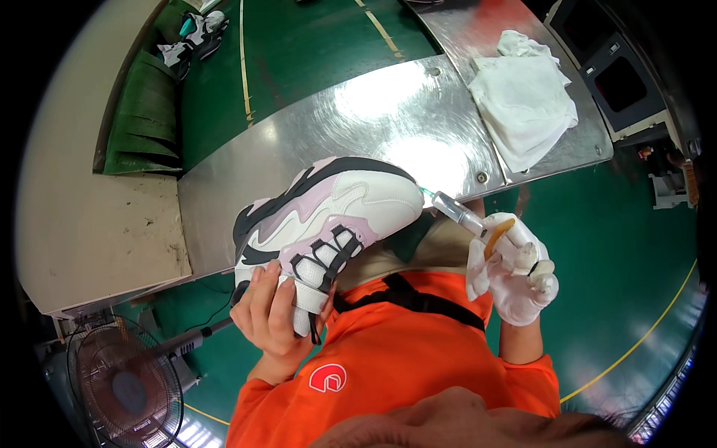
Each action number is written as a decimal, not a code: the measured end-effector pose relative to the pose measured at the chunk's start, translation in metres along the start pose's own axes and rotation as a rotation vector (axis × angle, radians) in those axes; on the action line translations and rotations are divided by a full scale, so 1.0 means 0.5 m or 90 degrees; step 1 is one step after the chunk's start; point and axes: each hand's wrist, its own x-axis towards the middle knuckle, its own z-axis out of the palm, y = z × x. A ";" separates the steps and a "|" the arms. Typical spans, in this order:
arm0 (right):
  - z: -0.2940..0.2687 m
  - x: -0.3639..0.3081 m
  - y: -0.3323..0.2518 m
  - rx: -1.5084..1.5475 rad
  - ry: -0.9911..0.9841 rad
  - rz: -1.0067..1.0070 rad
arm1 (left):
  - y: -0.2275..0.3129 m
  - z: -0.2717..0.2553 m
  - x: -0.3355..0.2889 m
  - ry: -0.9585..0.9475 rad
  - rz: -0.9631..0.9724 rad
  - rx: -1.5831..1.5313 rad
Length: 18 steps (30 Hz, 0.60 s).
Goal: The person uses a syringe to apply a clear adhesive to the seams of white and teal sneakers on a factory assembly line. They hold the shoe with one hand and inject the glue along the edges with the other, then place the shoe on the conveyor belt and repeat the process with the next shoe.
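Observation:
A white, pink and black sneaker [321, 231] lies tilted on its side, over the near edge of a metal table. My left hand [272, 310], bare, is closed on its heel and ankle collar. The toe points right, and the black sole faces away from me. My right hand [519, 272], in a white glove, grips a clear syringe [459, 213]. Its thin greenish tip is at the edge of the shoe's toe, where sole and upper meet; whether it touches, I cannot tell. A tan-orange piece [499, 237] shows at the gloved fingers.
The shiny metal table [299, 127] borders a green conveyor belt [291, 52]. More shoes [198, 37] lie at the far left by green curtain flaps [142, 119]. Folded white cloths [523, 104] rest at the right. A fan [127, 381] stands at lower left.

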 end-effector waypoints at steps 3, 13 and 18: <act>0.015 -0.008 -0.004 -0.011 0.023 0.006 | 0.000 0.001 0.001 0.009 0.006 0.002; 0.061 -0.027 -0.021 -0.151 0.054 0.043 | -0.011 0.010 -0.004 0.044 0.017 0.009; 0.072 -0.030 0.001 -0.178 0.026 -0.013 | -0.015 -0.007 0.034 -0.007 -0.003 -0.030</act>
